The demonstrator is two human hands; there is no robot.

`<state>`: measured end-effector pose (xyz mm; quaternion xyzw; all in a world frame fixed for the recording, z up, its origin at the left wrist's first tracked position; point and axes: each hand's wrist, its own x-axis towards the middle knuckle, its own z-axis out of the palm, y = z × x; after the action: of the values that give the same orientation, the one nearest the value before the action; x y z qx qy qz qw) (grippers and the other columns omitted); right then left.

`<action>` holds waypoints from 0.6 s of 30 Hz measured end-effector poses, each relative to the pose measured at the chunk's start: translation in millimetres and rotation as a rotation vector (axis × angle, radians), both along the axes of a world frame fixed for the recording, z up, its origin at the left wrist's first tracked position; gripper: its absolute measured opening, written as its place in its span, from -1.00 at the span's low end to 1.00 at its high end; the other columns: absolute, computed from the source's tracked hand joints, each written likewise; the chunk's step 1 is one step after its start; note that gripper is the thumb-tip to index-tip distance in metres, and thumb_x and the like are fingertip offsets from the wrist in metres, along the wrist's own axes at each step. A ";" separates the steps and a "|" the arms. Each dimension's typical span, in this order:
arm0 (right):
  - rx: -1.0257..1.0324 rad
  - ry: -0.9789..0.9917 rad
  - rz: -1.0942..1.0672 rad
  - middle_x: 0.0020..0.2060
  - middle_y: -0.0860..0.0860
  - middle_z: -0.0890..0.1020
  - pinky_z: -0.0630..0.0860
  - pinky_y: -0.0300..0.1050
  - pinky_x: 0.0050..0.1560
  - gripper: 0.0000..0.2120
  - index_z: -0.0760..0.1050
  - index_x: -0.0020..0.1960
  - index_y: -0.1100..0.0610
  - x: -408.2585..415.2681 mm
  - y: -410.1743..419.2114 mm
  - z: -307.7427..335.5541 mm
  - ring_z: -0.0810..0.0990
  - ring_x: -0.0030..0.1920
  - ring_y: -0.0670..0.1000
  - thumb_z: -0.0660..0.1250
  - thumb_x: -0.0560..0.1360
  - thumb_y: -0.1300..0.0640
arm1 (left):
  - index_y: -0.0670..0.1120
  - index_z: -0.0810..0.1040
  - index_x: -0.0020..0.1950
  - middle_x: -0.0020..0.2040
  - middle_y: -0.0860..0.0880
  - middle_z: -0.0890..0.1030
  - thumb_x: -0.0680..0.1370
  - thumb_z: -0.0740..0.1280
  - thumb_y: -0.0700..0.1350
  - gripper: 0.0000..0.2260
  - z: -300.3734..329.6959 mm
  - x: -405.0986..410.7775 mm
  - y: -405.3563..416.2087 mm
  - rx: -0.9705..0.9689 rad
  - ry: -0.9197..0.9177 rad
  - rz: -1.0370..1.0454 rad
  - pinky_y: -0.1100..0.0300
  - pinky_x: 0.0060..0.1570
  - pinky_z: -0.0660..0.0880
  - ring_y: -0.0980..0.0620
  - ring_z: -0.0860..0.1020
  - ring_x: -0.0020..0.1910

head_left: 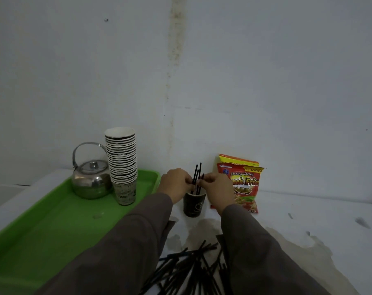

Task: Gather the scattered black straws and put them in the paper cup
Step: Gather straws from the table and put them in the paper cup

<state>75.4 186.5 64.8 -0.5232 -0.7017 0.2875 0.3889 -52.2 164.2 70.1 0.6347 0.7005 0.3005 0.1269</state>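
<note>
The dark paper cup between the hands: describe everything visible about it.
The dark paper cup is small, black or very dark brown, tapering downward, with a faint pale logo on its side. It stands upright on the white table, right of the green tray and left of the snack bag, apart from both. A few black straws stand in it, leaning and sticking out well above the rim. The left hand and right hand hold those straws just above the rim; whether they touch the cup is unclear.
</note>
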 end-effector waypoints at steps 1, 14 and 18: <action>-0.009 0.001 0.010 -0.03 0.12 0.68 0.53 -0.13 0.01 -0.81 0.61 0.04 0.20 0.5 -0.1 -0.5 0.60 -0.07 0.01 0.35 0.46 0.18 | -0.13 0.68 -0.10 -0.15 -0.18 0.69 0.38 0.44 -0.11 -0.85 -2.4 -0.5 0.0 -0.025 -0.018 -0.009 0.07 -0.09 0.53 -0.15 0.61 -0.11; 0.250 -0.066 -0.060 0.14 0.06 0.53 0.37 -0.18 0.10 -0.73 0.53 0.16 0.11 26.4 -47.5 17.6 0.48 0.11 0.01 0.32 0.46 0.17 | -0.16 0.54 0.20 0.08 -0.15 0.63 0.42 0.42 -0.20 -0.65 8.3 -0.7 -51.4 0.128 -0.022 -0.001 0.23 0.00 0.40 -0.03 0.57 -0.05; 0.257 -0.130 0.047 -0.09 -0.02 0.56 0.37 -0.30 -0.16 -0.84 0.59 0.02 0.11 42.2 -93.7 -6.5 0.48 -0.15 -0.10 0.34 0.45 0.19 | -0.08 0.60 0.12 -0.03 -0.09 0.66 0.45 0.38 -0.19 -0.75 -30.2 15.4 -113.4 0.119 -0.026 -0.053 0.23 -0.08 0.43 0.05 0.54 -0.16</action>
<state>117.6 92.9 58.3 -0.4703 -0.7682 0.1700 0.3997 -36.8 50.9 39.9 0.6557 0.6625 0.3464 0.1058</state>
